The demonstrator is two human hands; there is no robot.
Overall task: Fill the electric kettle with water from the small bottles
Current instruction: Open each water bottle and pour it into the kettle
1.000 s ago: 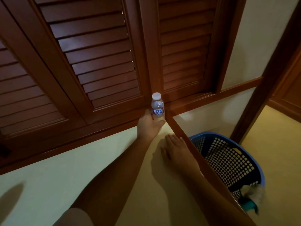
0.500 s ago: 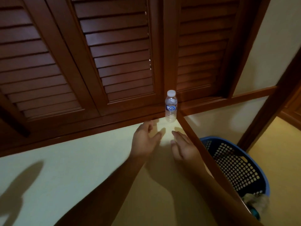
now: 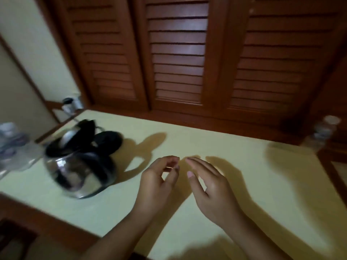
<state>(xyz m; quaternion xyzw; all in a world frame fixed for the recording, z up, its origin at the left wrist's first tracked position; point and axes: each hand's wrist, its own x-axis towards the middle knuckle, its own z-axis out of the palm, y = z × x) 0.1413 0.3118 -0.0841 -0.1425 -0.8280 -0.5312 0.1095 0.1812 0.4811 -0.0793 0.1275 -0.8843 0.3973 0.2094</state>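
Likely fetching: left hand (image 3: pixel 159 178) loosely curled, right hand (image 3: pixel 211 188) relaxed, both empty; next grasp bottles (image 3: pixel 14 147) at nine o'clock, beyond kettle (image 3: pixel 78 166).

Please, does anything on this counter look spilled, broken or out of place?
No spill or damage shows. The kettle stands with its lid raised, and one small bottle stands alone at the far right corner, far from it. Blur hides detail.

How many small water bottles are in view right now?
2 for sure: the right bottle at the far right edge of view, the left bottle at the far left, beyond the kettle. Blurred clear plastic just below it may be a third.
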